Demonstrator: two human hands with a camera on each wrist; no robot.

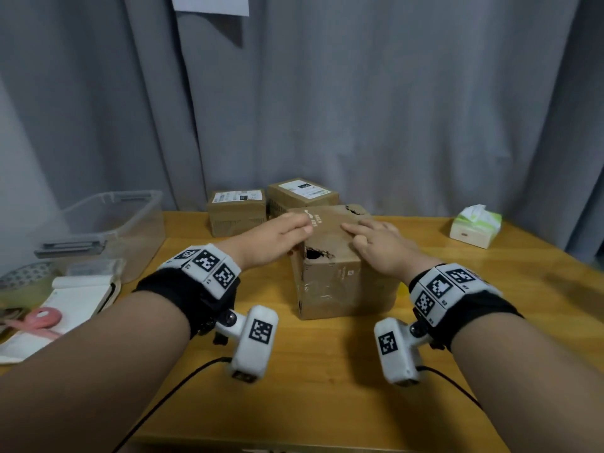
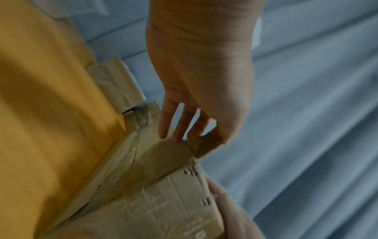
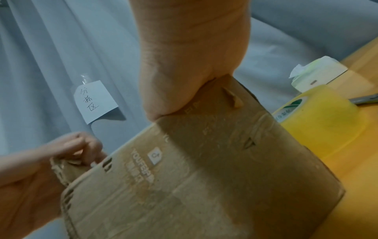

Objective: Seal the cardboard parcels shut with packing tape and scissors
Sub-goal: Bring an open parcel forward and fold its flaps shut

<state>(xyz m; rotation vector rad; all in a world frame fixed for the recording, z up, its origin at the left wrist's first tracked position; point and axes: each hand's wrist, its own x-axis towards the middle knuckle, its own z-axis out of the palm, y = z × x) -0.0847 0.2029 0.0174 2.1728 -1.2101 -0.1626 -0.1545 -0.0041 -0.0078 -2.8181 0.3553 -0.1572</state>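
A worn brown cardboard box (image 1: 340,282) with a torn hole near its top edge stands mid-table. My left hand (image 1: 305,225) reaches its upper left edge; in the left wrist view the left hand (image 2: 206,137) pinches a ragged flap corner (image 2: 204,145) between thumb and fingers. My right hand (image 1: 353,232) lies flat on the box top, fingers straight. In the right wrist view only its palm heel (image 3: 184,72) shows, pressed on the box (image 3: 204,177). A yellow tape roll (image 3: 319,116) sits just right of the box.
Two smaller labelled parcels (image 1: 237,210) (image 1: 302,194) stand behind the box by the grey curtain. A tissue box (image 1: 475,225) is at the back right. At the left are a clear plastic bin (image 1: 111,223), a notebook (image 1: 75,299), another tape roll (image 1: 23,282) and a pink object (image 1: 39,322).
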